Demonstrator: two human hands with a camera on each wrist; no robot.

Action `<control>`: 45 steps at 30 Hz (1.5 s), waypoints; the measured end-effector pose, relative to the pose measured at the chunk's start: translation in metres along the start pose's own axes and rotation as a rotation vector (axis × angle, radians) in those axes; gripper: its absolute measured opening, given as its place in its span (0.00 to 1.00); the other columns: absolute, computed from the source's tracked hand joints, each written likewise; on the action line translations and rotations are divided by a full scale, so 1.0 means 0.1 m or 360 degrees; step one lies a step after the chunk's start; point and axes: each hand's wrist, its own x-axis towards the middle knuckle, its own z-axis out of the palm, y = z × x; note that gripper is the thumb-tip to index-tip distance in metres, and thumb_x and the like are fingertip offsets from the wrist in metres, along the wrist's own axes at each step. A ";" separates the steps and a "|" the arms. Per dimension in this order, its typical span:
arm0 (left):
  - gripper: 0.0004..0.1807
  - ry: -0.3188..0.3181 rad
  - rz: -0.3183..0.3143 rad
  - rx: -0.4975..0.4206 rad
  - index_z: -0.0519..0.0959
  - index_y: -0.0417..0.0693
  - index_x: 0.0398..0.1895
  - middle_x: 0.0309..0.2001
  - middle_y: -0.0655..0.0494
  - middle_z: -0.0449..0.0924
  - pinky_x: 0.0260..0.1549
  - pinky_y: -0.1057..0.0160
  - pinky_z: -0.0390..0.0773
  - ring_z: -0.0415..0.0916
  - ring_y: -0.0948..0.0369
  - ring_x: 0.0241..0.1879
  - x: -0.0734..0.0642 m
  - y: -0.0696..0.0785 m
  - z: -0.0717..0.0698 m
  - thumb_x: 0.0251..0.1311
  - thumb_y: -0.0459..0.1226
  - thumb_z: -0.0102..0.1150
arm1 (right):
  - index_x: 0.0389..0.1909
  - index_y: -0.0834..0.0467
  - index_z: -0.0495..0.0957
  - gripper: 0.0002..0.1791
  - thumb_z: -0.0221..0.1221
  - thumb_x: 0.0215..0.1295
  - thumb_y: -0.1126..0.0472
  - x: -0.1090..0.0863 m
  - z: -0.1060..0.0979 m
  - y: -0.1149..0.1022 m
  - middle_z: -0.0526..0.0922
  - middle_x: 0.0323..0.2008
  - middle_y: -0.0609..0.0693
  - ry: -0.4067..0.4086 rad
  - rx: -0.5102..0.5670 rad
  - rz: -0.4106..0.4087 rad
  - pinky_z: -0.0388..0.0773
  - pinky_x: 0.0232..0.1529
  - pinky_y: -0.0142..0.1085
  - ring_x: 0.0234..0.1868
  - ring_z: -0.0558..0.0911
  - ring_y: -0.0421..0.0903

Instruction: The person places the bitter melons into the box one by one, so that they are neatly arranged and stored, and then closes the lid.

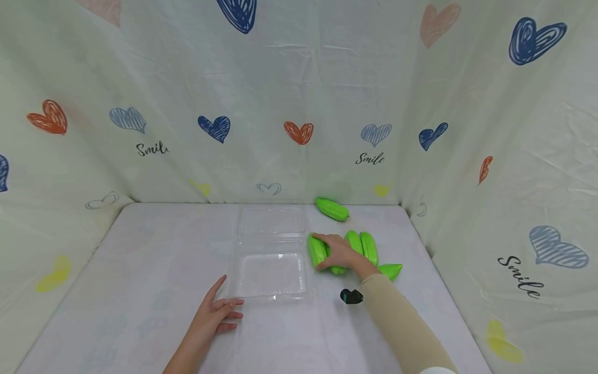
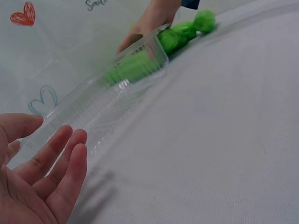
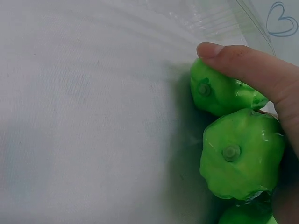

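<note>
My right hand (image 1: 343, 251) grips the leftmost bright green ridged vegetable (image 1: 317, 250), its thumb on the near end and its fingers at the far end. In the right wrist view, the thumb presses this vegetable (image 3: 208, 91), and another rounded green one (image 3: 243, 154) sits right against it. A clear plastic clamshell box (image 1: 271, 275) lies opened flat to the left, its lid half (image 1: 271, 221) toward the wall. My left hand (image 1: 212, 314) is at the box's near left corner, fingers spread and holding nothing. Its fingertips overlap the rim in the left wrist view.
More green vegetables lie right of the box: a pair (image 1: 362, 247) behind the right hand, one (image 1: 331, 209) near the back edge, one (image 1: 390, 271) beside the forearm. A small black device (image 1: 351, 296) shows by the right wrist. A heart-print curtain (image 1: 261, 166) borders the white table (image 1: 154, 270).
</note>
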 end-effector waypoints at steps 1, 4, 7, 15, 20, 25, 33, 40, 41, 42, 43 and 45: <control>0.41 0.0007 -0.0002 0.0000 0.48 0.59 0.77 0.47 0.42 0.82 0.31 0.57 0.83 0.83 0.52 0.36 0.00 0.00 0.00 0.67 0.30 0.55 | 0.74 0.45 0.60 0.54 0.75 0.44 0.45 0.00 0.00 0.00 0.67 0.68 0.53 -0.0006 -0.0008 0.0003 0.55 0.64 0.60 0.68 0.62 0.57; 0.41 0.0016 -0.0003 0.0000 0.48 0.59 0.77 0.47 0.42 0.82 0.31 0.57 0.83 0.83 0.51 0.35 -0.01 0.00 0.00 0.67 0.29 0.55 | 0.74 0.43 0.60 0.53 0.75 0.44 0.45 0.02 0.01 0.01 0.68 0.67 0.53 -0.0004 -0.0008 0.0001 0.55 0.64 0.60 0.67 0.63 0.56; 0.41 0.0009 -0.0006 0.0004 0.48 0.59 0.77 0.47 0.42 0.82 0.31 0.57 0.83 0.83 0.52 0.36 -0.01 0.01 0.00 0.67 0.29 0.55 | 0.74 0.41 0.60 0.53 0.75 0.45 0.44 0.03 0.02 0.02 0.68 0.67 0.52 -0.0016 -0.0015 0.0006 0.55 0.65 0.59 0.67 0.63 0.55; 0.40 0.0030 -0.0009 -0.0001 0.49 0.59 0.77 0.47 0.42 0.82 0.31 0.57 0.83 0.83 0.51 0.36 0.00 0.00 -0.01 0.67 0.30 0.54 | 0.73 0.43 0.61 0.53 0.76 0.45 0.47 0.03 -0.02 0.01 0.66 0.69 0.52 0.0046 0.0139 0.0036 0.57 0.65 0.59 0.68 0.62 0.58; 0.38 0.0084 -0.0045 -0.0017 0.51 0.59 0.76 0.47 0.43 0.82 0.32 0.56 0.83 0.83 0.49 0.37 0.00 0.00 0.01 0.67 0.30 0.53 | 0.73 0.42 0.61 0.53 0.77 0.44 0.49 -0.01 -0.07 0.02 0.67 0.68 0.52 0.0107 0.0236 0.0058 0.59 0.65 0.58 0.69 0.62 0.58; 0.37 0.0123 -0.0075 -0.0003 0.52 0.60 0.76 0.46 0.45 0.83 0.33 0.56 0.83 0.83 0.49 0.37 0.00 0.01 0.03 0.67 0.32 0.53 | 0.73 0.43 0.60 0.53 0.76 0.45 0.51 -0.04 -0.12 0.05 0.69 0.65 0.54 0.0147 0.0381 0.0059 0.61 0.64 0.57 0.66 0.66 0.57; 0.35 0.0130 -0.0073 0.0005 0.56 0.62 0.75 0.46 0.45 0.83 0.33 0.55 0.83 0.83 0.49 0.37 0.00 0.00 0.04 0.67 0.33 0.54 | 0.74 0.44 0.58 0.53 0.76 0.47 0.54 -0.11 -0.23 0.03 0.68 0.65 0.59 0.0168 0.0550 0.0084 0.65 0.60 0.58 0.65 0.67 0.59; 0.33 0.0129 -0.0044 0.0015 0.57 0.57 0.75 0.44 0.45 0.83 0.32 0.55 0.83 0.83 0.50 0.36 -0.01 0.02 0.04 0.68 0.34 0.54 | 0.74 0.44 0.58 0.53 0.75 0.48 0.56 -0.17 -0.28 -0.05 0.68 0.66 0.60 0.0204 0.0591 0.0084 0.66 0.60 0.59 0.65 0.67 0.60; 0.33 0.0125 -0.0041 0.0015 0.57 0.57 0.74 0.44 0.45 0.83 0.32 0.55 0.83 0.83 0.50 0.36 -0.01 0.01 0.04 0.69 0.34 0.54 | 0.75 0.44 0.57 0.53 0.75 0.49 0.56 -0.19 -0.28 -0.06 0.67 0.66 0.60 0.0207 0.0600 0.0092 0.66 0.60 0.59 0.66 0.66 0.60; 0.33 0.0122 -0.0039 0.0011 0.57 0.57 0.74 0.43 0.45 0.83 0.32 0.55 0.83 0.83 0.50 0.36 -0.01 0.01 0.04 0.69 0.35 0.53 | 0.75 0.43 0.57 0.53 0.75 0.48 0.56 -0.20 -0.28 -0.08 0.67 0.66 0.60 0.0212 0.0610 0.0104 0.65 0.60 0.58 0.66 0.66 0.60; 0.32 0.0116 -0.0038 0.0007 0.57 0.57 0.74 0.43 0.45 0.83 0.32 0.55 0.83 0.83 0.49 0.36 -0.01 0.00 0.04 0.69 0.35 0.53 | 0.75 0.43 0.57 0.53 0.75 0.49 0.56 -0.21 -0.28 -0.09 0.67 0.66 0.60 0.0216 0.0616 0.0111 0.66 0.60 0.58 0.66 0.66 0.59; 0.32 0.0106 -0.0043 -0.0002 0.57 0.58 0.74 0.43 0.45 0.83 0.33 0.55 0.83 0.83 0.49 0.36 0.00 -0.01 0.04 0.70 0.36 0.52 | 0.75 0.43 0.57 0.53 0.75 0.49 0.56 -0.24 -0.28 -0.11 0.68 0.66 0.59 0.0233 0.0624 0.0105 0.66 0.60 0.59 0.66 0.66 0.58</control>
